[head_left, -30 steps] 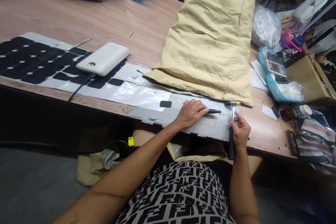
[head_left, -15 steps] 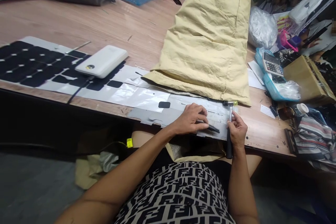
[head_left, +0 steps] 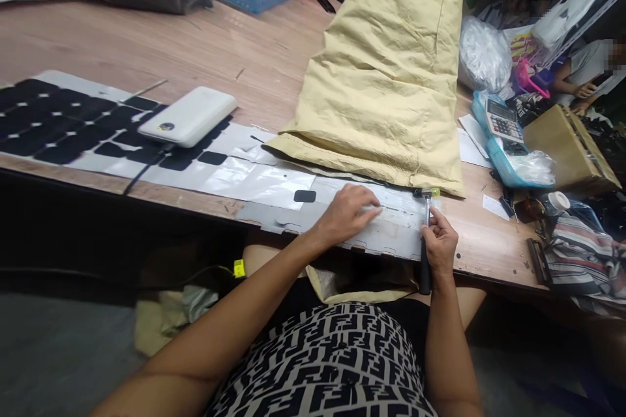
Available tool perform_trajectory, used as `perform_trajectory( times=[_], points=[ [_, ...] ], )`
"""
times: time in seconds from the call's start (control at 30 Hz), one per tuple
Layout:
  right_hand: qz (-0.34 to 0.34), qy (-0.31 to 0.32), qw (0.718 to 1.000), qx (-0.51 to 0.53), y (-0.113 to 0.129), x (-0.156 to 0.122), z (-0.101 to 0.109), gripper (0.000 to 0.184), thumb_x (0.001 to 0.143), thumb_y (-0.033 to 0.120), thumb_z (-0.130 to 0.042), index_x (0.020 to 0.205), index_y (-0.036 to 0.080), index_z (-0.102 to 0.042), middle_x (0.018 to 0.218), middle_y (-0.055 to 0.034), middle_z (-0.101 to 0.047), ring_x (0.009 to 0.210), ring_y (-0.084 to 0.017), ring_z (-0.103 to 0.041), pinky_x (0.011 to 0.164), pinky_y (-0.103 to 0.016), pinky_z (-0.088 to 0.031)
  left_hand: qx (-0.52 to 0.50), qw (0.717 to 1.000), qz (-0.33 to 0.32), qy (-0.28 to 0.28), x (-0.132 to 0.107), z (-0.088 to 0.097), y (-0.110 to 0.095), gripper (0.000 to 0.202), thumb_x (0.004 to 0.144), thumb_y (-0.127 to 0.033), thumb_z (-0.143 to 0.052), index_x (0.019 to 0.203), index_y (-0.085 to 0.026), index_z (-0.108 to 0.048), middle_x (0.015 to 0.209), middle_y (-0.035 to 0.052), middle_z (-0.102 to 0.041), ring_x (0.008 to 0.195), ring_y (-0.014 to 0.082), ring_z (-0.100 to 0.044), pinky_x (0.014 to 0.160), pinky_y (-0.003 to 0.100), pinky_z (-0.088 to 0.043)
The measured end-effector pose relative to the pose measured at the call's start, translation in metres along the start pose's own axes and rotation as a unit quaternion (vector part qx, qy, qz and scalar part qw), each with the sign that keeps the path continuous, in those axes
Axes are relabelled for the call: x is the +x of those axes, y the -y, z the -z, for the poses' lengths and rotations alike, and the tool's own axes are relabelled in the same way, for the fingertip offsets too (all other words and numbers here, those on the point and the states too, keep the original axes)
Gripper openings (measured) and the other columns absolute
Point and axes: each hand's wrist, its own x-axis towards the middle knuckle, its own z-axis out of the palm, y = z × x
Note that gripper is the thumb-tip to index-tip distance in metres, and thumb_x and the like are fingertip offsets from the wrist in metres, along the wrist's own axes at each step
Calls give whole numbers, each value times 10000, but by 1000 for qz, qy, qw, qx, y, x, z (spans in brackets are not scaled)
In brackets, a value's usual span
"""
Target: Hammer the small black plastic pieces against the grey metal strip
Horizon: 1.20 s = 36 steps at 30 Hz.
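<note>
My left hand (head_left: pixel 348 212) rests on a long grey metal strip (head_left: pixel 391 234) at the table's front edge, its fingers curled and pressed down. The black pen-like tool it held a moment ago does not show. My right hand (head_left: pixel 437 244) is wrapped round the shaft of a small hammer (head_left: pixel 426 199). The hammer's metal head with its yellow tip lies on the strip's right end, and its black grip hangs over the table edge. A small black pad (head_left: pixel 304 196) lies on the sheet left of my left hand.
A large tan paper sack (head_left: pixel 391 78) lies just behind the strip. To the left are a sheet of black solar cells (head_left: pixel 59 124) and a white power bank (head_left: pixel 188 116). A calculator (head_left: pixel 499 120) and clutter crowd the right; another person's hand (head_left: pixel 584 88) shows there.
The black tool, pointing right from my left hand, swung down and then went out of sight under the fingers. My right hand and the hammer stayed put.
</note>
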Motion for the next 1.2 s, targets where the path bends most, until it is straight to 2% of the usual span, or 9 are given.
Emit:
perform_trajectory(
  times=[0.1,0.2,0.3,0.4,0.5,0.67,0.83,1.0,1.2],
  points=[
    [1,-2,1000,0,0,-1,0,561,733,315,-671,1264,134,-695,828,-1,-602,552,-73,-476,530,-245,-437,87,994,52,-50,21,3,12,264,941,-322,-505,1030,-213,-728,1056,101,-687,1063,302,-534,979,485,-404],
    [6,-17,1000,6,-1,-2,1,548,736,322,-678,1254,146,-701,821,1,-599,550,-74,-487,531,-247,-446,138,986,71,-57,35,5,16,306,936,-275,-486,1135,-222,-713,1099,120,-671,1115,338,-510,970,510,-398],
    [3,-53,998,31,-2,-2,2,547,739,332,-681,1253,144,-701,807,3,-589,556,-80,-509,541,-256,-461,153,984,72,-57,44,6,14,396,948,-243,-460,1301,-208,-635,1296,139,-620,1206,358,-488,1002,526,-391],
    [-18,-77,995,61,0,-2,2,564,716,324,-697,1248,137,-701,788,11,-580,546,-85,-525,537,-259,-458,148,984,74,-67,55,5,14,482,952,-211,-446,1427,-184,-529,1515,148,-474,1348,369,-419,1072,533,-362],
    [-32,-87,992,82,3,-1,2,564,686,313,-718,1222,135,-714,779,19,-572,532,-81,-522,533,-260,-454,134,985,68,-81,73,9,19,518,946,-172,-438,1460,-179,-492,1567,137,-421,1421,342,-373,1138,513,-328],
    [-34,-89,992,82,5,-1,1,563,686,316,-716,1217,130,-715,789,21,-562,535,-75,-514,535,-261,-457,108,988,32,-105,100,22,34,471,915,-124,-450,1352,-189,-610,1442,94,-538,1373,277,-441,1171,443,-336],
    [-43,-85,991,93,5,-2,2,564,680,309,-724,1214,129,-717,802,21,-551,536,-73,-511,538,-263,-460,138,988,-6,-66,93,23,42,198,851,-208,-634,990,-207,-775,1346,109,-505,1265,330,-445,1108,504,-356],
    [-32,-71,994,79,4,-2,2,555,695,303,-725,1226,141,-717,798,22,-555,535,-70,-507,551,-263,-466,187,982,-1,-40,79,14,39,215,804,-263,-760,1016,-226,-763,1234,117,-502,1177,334,-422,1037,515,-345],
    [-20,-62,996,61,-2,-1,1,540,714,309,-708,1232,153,-718,805,13,-581,537,-71,-500,544,-255,-453,170,985,-16,2,75,14,38,192,806,-201,-764,969,-214,-663,982,49,-656,1057,287,-473,968,458,-332]
  ],
)
